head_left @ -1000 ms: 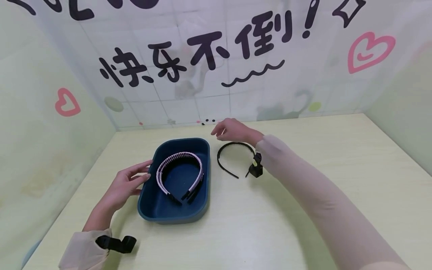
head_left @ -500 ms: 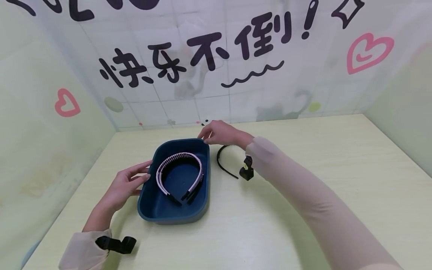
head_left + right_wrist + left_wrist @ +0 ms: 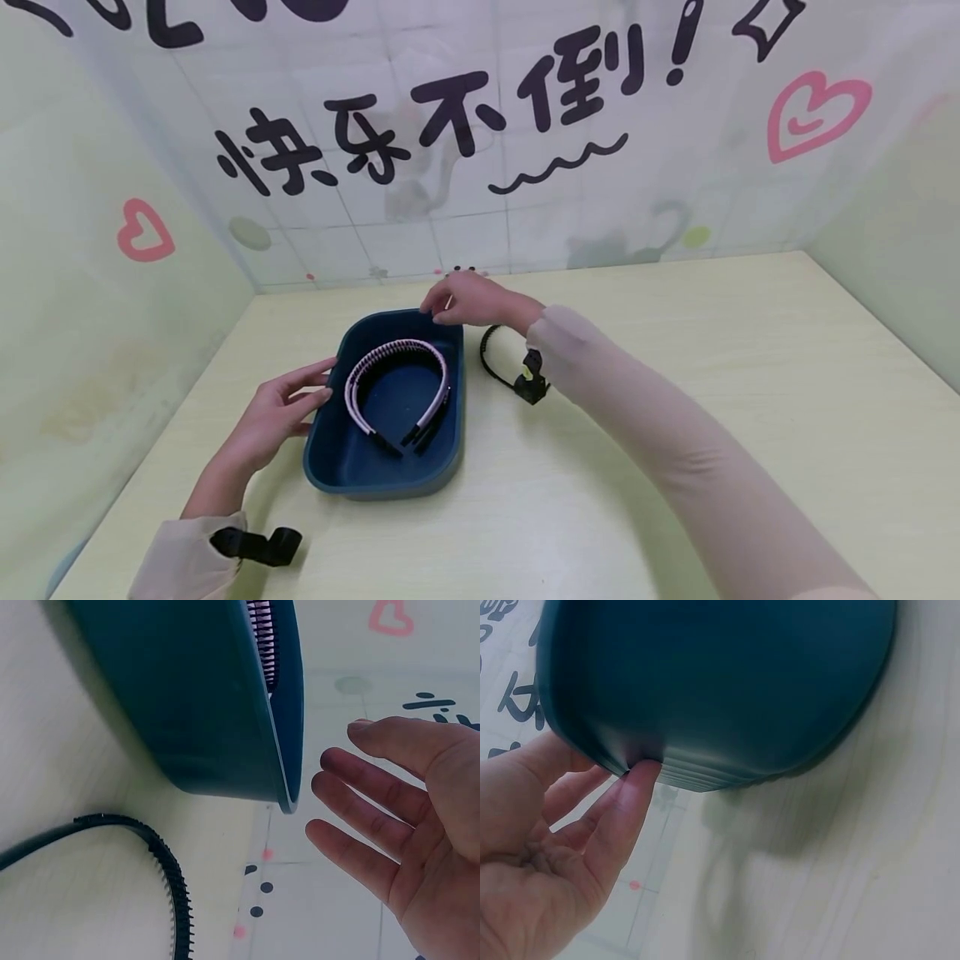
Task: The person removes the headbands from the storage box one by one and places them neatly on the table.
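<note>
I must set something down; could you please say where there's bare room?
Bare table lies right of the right sleeve, and between it and the left sleeve, in front of the blue bin. Its left, with the left hand, and right, with the black headband and right hand, are crowded.

The storage bin [image 3: 381, 489] looks like moulded plastic, smooth with a soft satin sheen, though fine parallel ridges mark part of its wall in the left wrist view. The black headband [image 3: 178, 889] appears to be hard plastic, mostly matt, its smooth strip turning rough with small teeth. The pale headbands [image 3: 405, 344] have a closely ribbed face; their exact material is too small to tell. The surface [image 3: 525, 525] shows light wood grain, flat and smooth, with a faint gloss. The backdrop [image 3: 450, 225] is a thin, smooth printed sheet. The sleeves [image 3: 667, 450] are matt, softly creased cloth; the wrist cameras [image 3: 282, 546] look like black plastic.
</note>
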{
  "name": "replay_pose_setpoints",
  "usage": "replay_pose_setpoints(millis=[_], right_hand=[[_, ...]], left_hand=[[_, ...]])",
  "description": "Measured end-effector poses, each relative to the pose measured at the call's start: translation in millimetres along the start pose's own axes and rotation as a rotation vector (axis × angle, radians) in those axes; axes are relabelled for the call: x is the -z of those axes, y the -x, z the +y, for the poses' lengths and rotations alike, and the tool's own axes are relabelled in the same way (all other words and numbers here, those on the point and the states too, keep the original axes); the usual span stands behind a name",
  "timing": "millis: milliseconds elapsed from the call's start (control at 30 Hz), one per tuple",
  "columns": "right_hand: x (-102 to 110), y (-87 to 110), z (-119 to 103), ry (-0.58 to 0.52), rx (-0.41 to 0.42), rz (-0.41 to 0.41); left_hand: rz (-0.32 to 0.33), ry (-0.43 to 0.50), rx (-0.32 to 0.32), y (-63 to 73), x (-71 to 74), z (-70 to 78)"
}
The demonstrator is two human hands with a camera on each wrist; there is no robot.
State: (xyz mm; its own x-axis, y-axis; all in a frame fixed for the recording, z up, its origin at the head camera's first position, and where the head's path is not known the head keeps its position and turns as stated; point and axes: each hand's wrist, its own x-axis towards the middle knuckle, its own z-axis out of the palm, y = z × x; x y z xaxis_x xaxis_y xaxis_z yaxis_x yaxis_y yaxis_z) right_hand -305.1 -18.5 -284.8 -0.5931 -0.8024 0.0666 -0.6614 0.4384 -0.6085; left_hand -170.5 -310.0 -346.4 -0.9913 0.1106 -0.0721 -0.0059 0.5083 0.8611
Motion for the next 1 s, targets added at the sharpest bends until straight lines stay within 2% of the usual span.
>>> replay_pose_setpoints(millis=[233, 500, 1000], right_hand=[[-6.3, -8.9, -2.9, 0.022, 0.025, -0.002], [-11.8, -19.1, -6.5, 0.019, 0.035, -0.058], [-19.3, -38.3, -13.7, 0.044, -0.043, -0.148]], left_hand=[[-0.001, 0.001, -0.007, -0.3, -0.7, -0.4], [0.001, -0.005, -0.005, -0.2, -0.4, 0.1], [-0.006, -0.005, -0.011, 0.7, -0.8, 3.1]])
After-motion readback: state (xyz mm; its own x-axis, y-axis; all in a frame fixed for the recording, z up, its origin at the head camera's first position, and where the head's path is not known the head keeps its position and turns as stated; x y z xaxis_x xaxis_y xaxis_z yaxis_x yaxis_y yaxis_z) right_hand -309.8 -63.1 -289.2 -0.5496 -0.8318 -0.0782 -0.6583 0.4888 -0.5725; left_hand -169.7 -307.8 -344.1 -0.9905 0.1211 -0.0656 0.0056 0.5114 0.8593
